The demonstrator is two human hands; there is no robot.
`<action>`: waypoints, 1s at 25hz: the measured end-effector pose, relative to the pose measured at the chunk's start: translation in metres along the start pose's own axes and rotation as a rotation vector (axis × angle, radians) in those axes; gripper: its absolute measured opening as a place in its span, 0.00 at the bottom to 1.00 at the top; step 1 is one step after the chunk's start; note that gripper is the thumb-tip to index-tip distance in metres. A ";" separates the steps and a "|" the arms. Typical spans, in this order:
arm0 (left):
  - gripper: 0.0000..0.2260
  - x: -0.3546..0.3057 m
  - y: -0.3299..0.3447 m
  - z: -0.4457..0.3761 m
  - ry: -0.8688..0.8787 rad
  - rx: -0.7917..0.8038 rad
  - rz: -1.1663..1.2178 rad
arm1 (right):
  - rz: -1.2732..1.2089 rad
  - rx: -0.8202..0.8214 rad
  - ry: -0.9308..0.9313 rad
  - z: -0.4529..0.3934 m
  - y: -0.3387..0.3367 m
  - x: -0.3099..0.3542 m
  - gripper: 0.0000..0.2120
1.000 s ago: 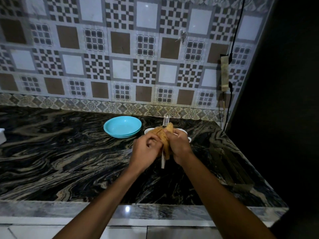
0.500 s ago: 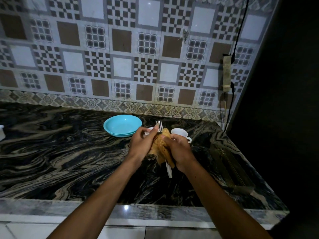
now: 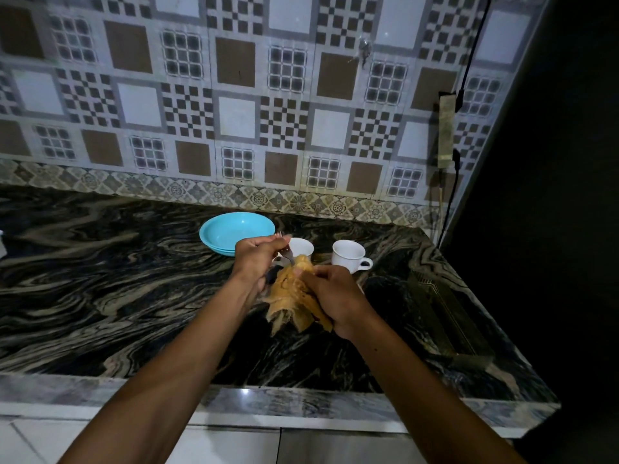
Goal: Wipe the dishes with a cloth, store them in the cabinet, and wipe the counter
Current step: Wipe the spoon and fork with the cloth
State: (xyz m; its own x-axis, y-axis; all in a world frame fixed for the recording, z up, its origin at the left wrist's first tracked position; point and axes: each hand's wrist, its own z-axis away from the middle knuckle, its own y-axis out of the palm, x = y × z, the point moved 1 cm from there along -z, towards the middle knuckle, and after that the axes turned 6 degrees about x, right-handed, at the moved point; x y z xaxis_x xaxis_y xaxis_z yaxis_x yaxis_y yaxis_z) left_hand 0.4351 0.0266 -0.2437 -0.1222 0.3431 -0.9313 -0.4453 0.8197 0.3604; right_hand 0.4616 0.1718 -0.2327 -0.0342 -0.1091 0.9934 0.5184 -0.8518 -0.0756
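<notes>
Hands met over the tabletop (image 3: 134, 289): left hand (image 3: 256, 259) gripped a fork (image 3: 285, 254), right hand (image 3: 330, 296) clutched the orange cloth (image 3: 289, 296).

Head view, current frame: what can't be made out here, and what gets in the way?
- Fork: only a short metal stretch shows; the left hand and the cloth cover the rest.
- Nearer white cup: lower part hidden behind the left hand and cloth; no handle visible.
- Tray at the counter's right end: too dark to read its contents.
- White object: cut off by the left edge.
</notes>
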 end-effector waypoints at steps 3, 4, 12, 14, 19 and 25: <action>0.04 -0.001 -0.002 -0.001 -0.028 -0.016 0.079 | 0.004 0.044 0.009 0.004 0.004 -0.003 0.08; 0.02 -0.001 -0.002 -0.001 -0.026 -0.020 0.097 | 0.020 0.055 0.010 0.005 0.005 -0.005 0.08; 0.07 0.008 -0.012 -0.017 -0.054 -0.109 0.103 | 0.030 0.121 0.028 0.012 0.007 -0.017 0.08; 0.08 0.012 -0.014 -0.023 -0.059 -0.144 0.088 | 0.023 0.144 0.059 0.013 0.009 -0.021 0.08; 0.15 0.018 -0.011 -0.005 -0.116 0.014 -0.119 | 0.008 0.015 0.078 0.008 0.008 -0.027 0.08; 0.13 0.034 -0.007 0.008 -0.110 0.049 -0.236 | 0.096 0.008 0.116 0.002 0.005 -0.045 0.14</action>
State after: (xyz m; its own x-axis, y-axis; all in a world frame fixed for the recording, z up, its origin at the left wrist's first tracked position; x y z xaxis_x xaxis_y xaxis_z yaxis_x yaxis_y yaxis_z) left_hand 0.4414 0.0363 -0.2769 0.0782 0.1848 -0.9797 -0.4059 0.9034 0.1380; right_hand 0.4671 0.1737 -0.2781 -0.0830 -0.2485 0.9651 0.5312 -0.8304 -0.1682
